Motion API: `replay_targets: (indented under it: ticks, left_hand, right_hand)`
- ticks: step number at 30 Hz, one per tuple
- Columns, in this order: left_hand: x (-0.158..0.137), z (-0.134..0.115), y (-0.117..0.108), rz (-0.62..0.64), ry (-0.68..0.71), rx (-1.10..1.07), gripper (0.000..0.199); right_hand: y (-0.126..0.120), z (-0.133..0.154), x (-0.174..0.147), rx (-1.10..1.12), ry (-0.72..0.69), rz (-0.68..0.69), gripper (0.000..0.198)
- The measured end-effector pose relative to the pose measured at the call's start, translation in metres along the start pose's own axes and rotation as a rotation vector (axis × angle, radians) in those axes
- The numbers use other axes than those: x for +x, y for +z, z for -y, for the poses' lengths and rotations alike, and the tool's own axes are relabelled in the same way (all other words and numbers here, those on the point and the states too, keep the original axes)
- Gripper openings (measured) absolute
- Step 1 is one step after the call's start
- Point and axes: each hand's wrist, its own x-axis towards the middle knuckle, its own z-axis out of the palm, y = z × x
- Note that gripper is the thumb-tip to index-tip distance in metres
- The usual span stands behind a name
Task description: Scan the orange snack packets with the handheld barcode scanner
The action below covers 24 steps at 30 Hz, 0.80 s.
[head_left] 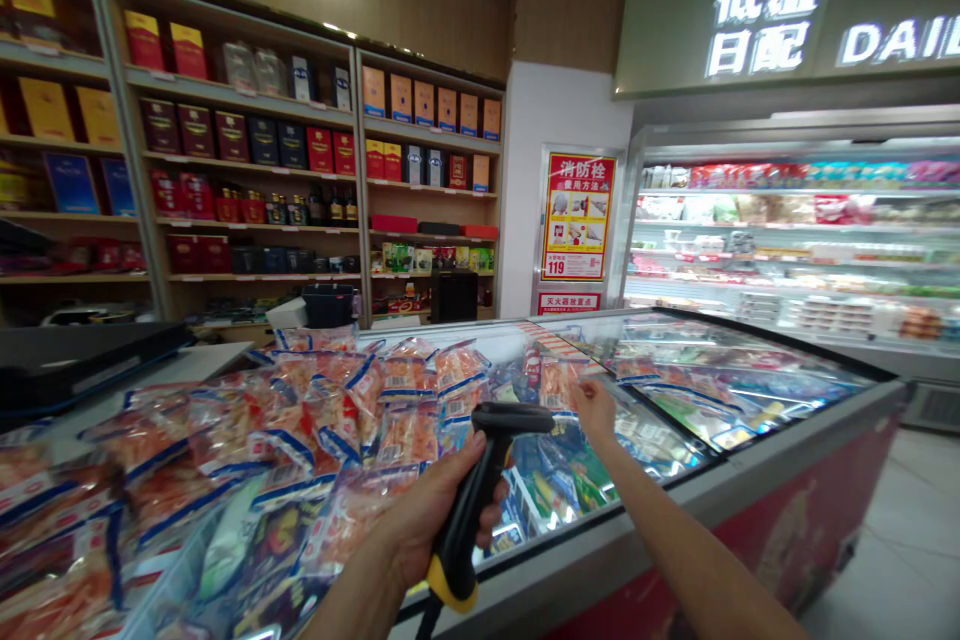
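The scanner (486, 475) is in the left hand (431, 515), its grip wrapped by the fingers and its head over the near freezer (720, 480). Just beyond, the right hand (598, 412) has its fingers curled at the right edge of 1 packet (559, 383); whether they pinch it, I cannot tell. More packets (292, 410) lie left. The step looks like handling 1 packet with scanner ready; next calls for lining up both.
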Motion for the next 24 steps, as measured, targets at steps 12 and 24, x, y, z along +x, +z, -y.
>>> replay_targets:
  ticks: [12,24]
  left_hand:
    - [-0.004,0.004,0.006,-0.046,-0.022,0.044,0.036]
    - [-0.004,-0.018,0.006,-0.049,0.059,0.054,0.035]
  right_hand:
    - [0.001,0.008,-0.004,0.214,0.037,-0.028,0.022]
    - [-0.01,0.017,-0.022,0.275,-0.021,0.026,0.027]
